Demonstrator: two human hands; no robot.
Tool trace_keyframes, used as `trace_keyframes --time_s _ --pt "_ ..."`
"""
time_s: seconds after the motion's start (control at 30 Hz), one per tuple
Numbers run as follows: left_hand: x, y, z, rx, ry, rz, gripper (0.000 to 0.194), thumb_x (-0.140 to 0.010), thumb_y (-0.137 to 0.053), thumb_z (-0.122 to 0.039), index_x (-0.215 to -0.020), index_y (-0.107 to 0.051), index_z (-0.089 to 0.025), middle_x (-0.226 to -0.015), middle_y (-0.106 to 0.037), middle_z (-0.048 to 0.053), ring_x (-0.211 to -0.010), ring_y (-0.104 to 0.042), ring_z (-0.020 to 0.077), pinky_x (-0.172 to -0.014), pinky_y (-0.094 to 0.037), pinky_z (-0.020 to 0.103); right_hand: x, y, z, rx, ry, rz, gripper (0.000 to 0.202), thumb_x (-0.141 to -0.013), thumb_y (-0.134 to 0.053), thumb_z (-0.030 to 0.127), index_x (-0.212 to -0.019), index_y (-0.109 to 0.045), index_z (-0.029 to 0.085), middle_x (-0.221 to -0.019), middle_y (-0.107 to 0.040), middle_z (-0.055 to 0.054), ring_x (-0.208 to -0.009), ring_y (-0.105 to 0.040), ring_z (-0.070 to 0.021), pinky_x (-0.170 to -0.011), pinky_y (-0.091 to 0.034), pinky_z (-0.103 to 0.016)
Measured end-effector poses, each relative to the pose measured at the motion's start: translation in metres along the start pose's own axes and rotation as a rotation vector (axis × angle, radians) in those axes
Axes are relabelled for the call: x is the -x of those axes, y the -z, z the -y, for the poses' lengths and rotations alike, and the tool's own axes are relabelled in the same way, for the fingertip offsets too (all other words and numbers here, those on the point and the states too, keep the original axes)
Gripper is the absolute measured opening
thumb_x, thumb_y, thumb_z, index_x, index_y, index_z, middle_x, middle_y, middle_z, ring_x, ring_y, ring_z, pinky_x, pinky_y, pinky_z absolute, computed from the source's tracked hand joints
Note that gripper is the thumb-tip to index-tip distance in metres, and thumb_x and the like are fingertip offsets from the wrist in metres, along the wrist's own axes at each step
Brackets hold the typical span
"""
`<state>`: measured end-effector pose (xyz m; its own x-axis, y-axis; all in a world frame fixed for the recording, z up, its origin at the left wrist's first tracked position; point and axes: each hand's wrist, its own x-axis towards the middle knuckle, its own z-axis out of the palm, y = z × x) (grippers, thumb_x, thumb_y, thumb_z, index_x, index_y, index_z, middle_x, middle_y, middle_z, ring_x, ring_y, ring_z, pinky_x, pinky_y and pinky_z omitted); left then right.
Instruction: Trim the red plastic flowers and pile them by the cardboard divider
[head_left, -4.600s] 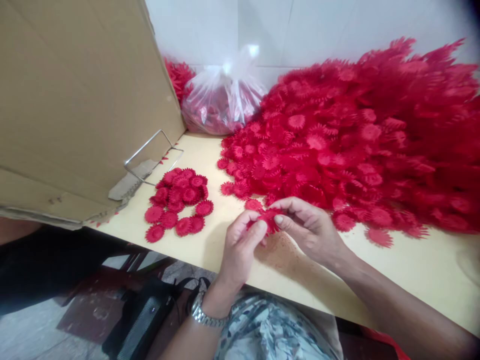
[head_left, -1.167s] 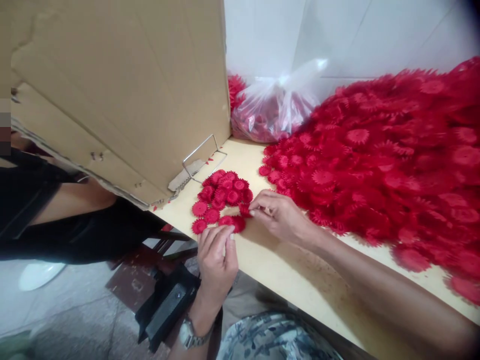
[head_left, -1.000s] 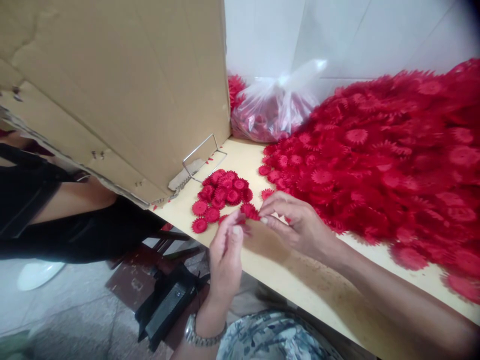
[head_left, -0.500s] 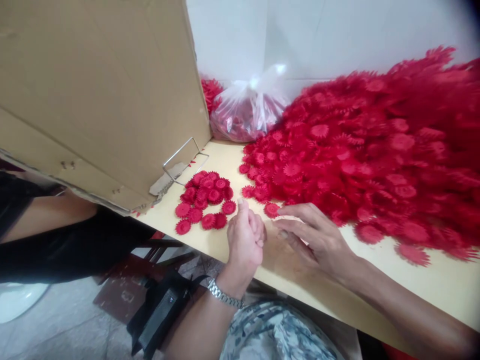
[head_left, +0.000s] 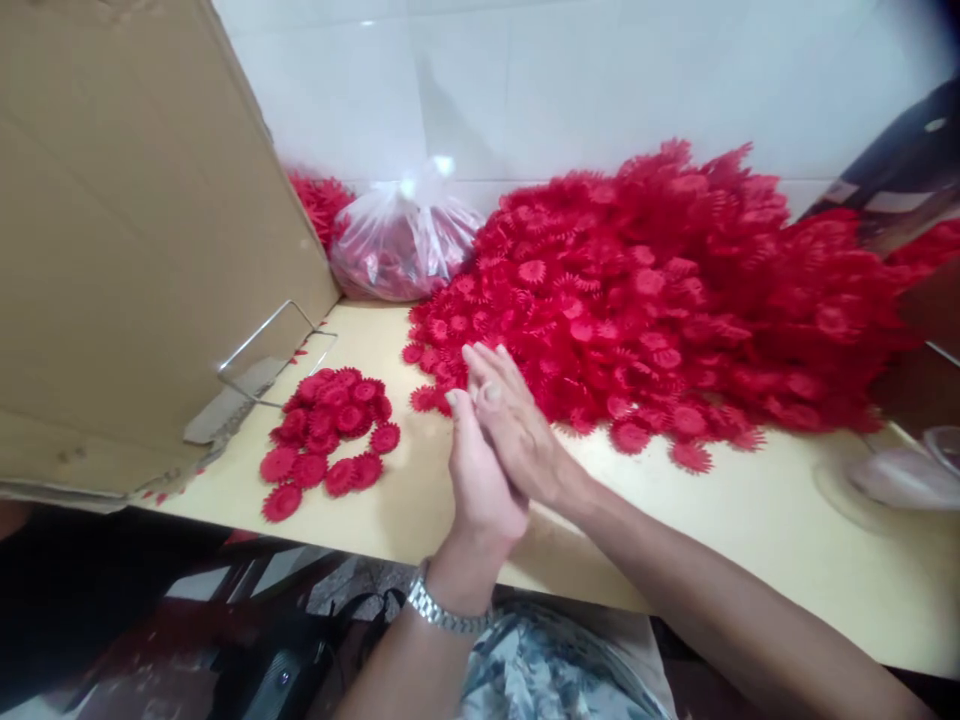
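Above the pale tabletop (head_left: 420, 540) my two hands meet palm to palm. My left hand (head_left: 484, 490), with a metal watch on its wrist, has its thumb upright; its fingers are closed and mostly covered by the other hand. What lies in its grip, if anything, is hidden. My right hand (head_left: 517, 425) presses over it with fingers stretched out flat. To the left lies a small heap of red flower-shaped discs (head_left: 322, 420) with toothed edges. A large pile of red petal pieces (head_left: 600, 300) rises just behind and right of my hands.
A cardboard sheet (head_left: 135, 230) stands upright on the left, with a bent wire frame (head_left: 259, 335) at its foot. Beside the wall sits a clear plastic bag (head_left: 405, 240) of red pieces. A blurred clear container (head_left: 907, 475) is at the far right.
My right hand, earlier apart with spread fingers near a red disc, has moved left onto my left hand. The view has turned to the right.
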<state>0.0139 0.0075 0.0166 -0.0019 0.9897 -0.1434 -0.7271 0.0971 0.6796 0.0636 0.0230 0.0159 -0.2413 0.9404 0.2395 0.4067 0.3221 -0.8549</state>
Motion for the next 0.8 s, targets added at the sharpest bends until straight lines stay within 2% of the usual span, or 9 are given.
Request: trace_keyframes --time_s 0.1,0.2,0.33,0.43,0.53,0.67,0.73,0.8 --pt "-0.004 0.009 -0.005 -0.034 -0.051 0.024 0.049 -0.089 -0.025 -0.055 -0.131 -0.043 -0.038 -0.145 -0.037 -0.007 -0.136 -0.025 0.0135 -0.11 -0.025 0.029 0.024 -0.008 0.01 -0.07 0.026 0.057 0.063 -0.091 -0.013 0.056 -0.146 -0.013 0.024 -0.153 -0.006 0.004 -0.14 -0.001 -0.0153 -0.116 0.0 -0.043" --pt "-0.005 0.009 -0.007 -0.112 -0.054 0.07 0.052 -0.087 -0.021 -0.06 -0.134 -0.037 -0.042 -0.149 -0.026 -0.012 -0.138 -0.015 0.0138 -0.11 -0.025 0.031 0.029 -0.006 0.017 -0.104 0.023 0.03 0.063 -0.091 -0.011 0.056 -0.146 -0.009 0.025 -0.153 -0.001 0.006 -0.14 0.002 -0.0146 -0.115 0.003 -0.043" --pt "0.004 -0.005 0.003 -0.199 -0.077 0.12 0.056 -0.086 -0.019 -0.062 -0.134 -0.038 -0.039 -0.149 -0.027 -0.012 -0.139 -0.01 0.0156 -0.113 -0.018 0.034 0.005 0.01 0.013 -0.186 -0.061 -0.031 0.069 -0.089 -0.009 0.061 -0.146 -0.007 0.023 -0.152 -0.006 0.005 -0.14 -0.001 -0.0153 -0.116 0.001 -0.043" --pt "0.014 -0.01 0.012 -0.197 -0.077 0.166 0.062 -0.084 -0.018 -0.065 -0.134 -0.041 -0.035 -0.148 -0.031 -0.008 -0.139 -0.01 0.0171 -0.114 -0.014 0.034 -0.008 0.02 0.005 -0.22 -0.068 -0.081 0.07 -0.087 -0.01 0.064 -0.146 -0.004 0.026 -0.152 -0.006 0.006 -0.14 -0.001 -0.0162 -0.115 0.001 -0.046" --pt "0.017 -0.004 0.013 -0.214 -0.024 0.176 0.063 -0.085 -0.019 -0.064 -0.134 -0.042 -0.033 -0.147 -0.032 -0.006 -0.139 -0.011 0.017 -0.114 -0.013 0.034 0.004 0.018 0.002 -0.198 -0.046 -0.074 0.066 -0.089 -0.013 0.062 -0.146 -0.003 0.03 -0.152 -0.003 0.008 -0.14 0.003 -0.0159 -0.115 0.002 -0.046" --pt "0.008 0.004 0.005 -0.294 -0.001 0.104 0.06 -0.086 -0.018 -0.061 -0.136 -0.037 -0.035 -0.148 -0.03 -0.006 -0.139 -0.014 0.0172 -0.114 -0.014 0.036 0.035 0.004 0.007 -0.18 0.027 -0.031 0.059 -0.093 -0.012 0.053 -0.146 -0.003 0.028 -0.152 0.002 0.009 -0.14 0.005 -0.014 -0.116 0.0 -0.043" --pt "0.006 0.004 0.005 -0.304 -0.046 0.097 0.059 -0.087 -0.017 -0.061 -0.137 -0.035 -0.036 -0.149 -0.028 -0.008 -0.139 -0.011 0.0164 -0.114 -0.013 0.036 0.038 0.004 0.008 -0.205 0.009 -0.028 0.061 -0.092 -0.011 0.054 -0.146 -0.001 0.026 -0.152 0.004 0.007 -0.14 0.005 -0.0139 -0.116 -0.001 -0.042" --pt "0.008 0.001 0.012 -0.29 -0.078 0.128 0.059 -0.086 -0.017 -0.061 -0.137 -0.035 -0.037 -0.149 -0.028 -0.008 -0.139 -0.008 0.0158 -0.114 -0.013 0.034 0.028 0.01 0.006 -0.224 -0.06 -0.04 0.063 -0.091 -0.008 0.056 -0.146 -0.001 0.025 -0.153 0.001 0.005 -0.14 0.003 -0.0142 -0.116 0.0 -0.043"
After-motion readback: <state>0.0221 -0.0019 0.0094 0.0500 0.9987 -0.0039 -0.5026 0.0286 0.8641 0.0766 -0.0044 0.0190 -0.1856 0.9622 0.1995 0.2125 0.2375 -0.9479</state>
